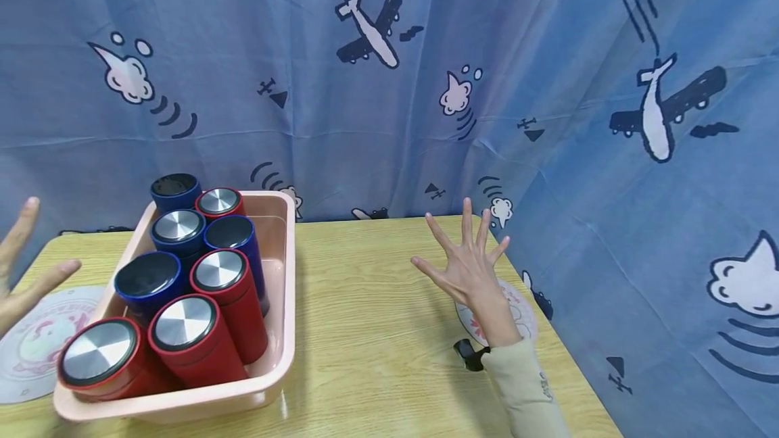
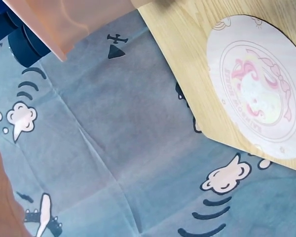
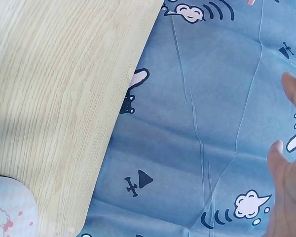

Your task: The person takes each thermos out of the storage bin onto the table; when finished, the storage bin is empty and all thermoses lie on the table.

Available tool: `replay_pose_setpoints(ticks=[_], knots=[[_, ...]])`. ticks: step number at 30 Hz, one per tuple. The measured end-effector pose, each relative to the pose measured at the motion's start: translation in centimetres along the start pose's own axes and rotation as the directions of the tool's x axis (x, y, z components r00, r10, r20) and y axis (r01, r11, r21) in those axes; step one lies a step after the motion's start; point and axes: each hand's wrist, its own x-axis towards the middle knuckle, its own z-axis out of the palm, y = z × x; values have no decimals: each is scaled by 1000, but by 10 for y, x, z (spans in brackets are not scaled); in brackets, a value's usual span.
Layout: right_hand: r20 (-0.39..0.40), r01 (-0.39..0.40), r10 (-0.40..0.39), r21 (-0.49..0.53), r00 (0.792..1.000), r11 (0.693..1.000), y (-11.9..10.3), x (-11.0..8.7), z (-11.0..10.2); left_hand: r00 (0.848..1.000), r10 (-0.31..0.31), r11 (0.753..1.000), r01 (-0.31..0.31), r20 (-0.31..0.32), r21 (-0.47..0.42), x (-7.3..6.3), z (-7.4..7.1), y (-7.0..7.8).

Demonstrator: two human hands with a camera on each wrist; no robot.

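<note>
At the right of the head view my right hand (image 1: 468,269) is raised above the table with its fingers spread wide, touching nothing. My left hand (image 1: 24,276) shows only partly at the left edge, fingers apart, beside a pink bin (image 1: 285,289). Several canisters stand packed in that bin: red ones with silver lids, such as the front red canister (image 1: 207,350), and dark blue ones, such as the blue canister (image 1: 149,282). Part of the left hand (image 2: 2,192) appears in the left wrist view, and part of the right hand (image 3: 288,182) in the right wrist view.
A round white mat (image 1: 24,363) with a pink print lies left of the bin. Another round mat (image 1: 517,309) lies under the right forearm, near a black strap (image 1: 467,355). A blue curtain (image 1: 365,120) with airplane prints hangs behind and right of the wooden table (image 1: 365,323).
</note>
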Motion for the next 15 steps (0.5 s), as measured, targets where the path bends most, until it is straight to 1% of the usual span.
replay_pose_setpoints(ticks=[1,2,3,4,5,7,9,10,11,13,15], knots=[[2,1,-1,2,1000,1000,0,0,0,998,-52,998,53,31,-38,1,-4,6],[5,1,-1,4,1000,1000,-1,0,0,995,-77,995,81,56,-63,2,-7,12],[8,1,-1,6,1000,1000,-2,0,-1,989,-118,988,127,89,-92,2,-11,18],[12,2,-2,6,1000,1000,-2,0,-1,981,-154,979,168,120,-115,3,-13,23],[15,2,-2,7,1000,1000,-2,0,-1,968,-200,965,221,153,-138,3,-16,27],[20,3,-3,6,1000,1000,-4,0,-2,952,-238,949,270,193,-160,3,-17,30],[24,6,-6,5,1000,1000,-5,0,-2,949,-244,949,276,200,-150,1,-16,26],[26,7,-7,5,1000,1000,-6,0,-3,952,-235,954,265,195,-141,0,-15,21],[27,8,-8,7,1000,1000,-6,0,-4,959,-224,962,246,173,-116,-3,-11,13],[33,10,-11,10,999,1000,-8,-2,-5,969,-192,975,207,158,-82,-6,-9,3],[31,16,-16,18,999,1000,-9,-3,-6,983,-146,987,152,114,-45,-8,-11,-1]])
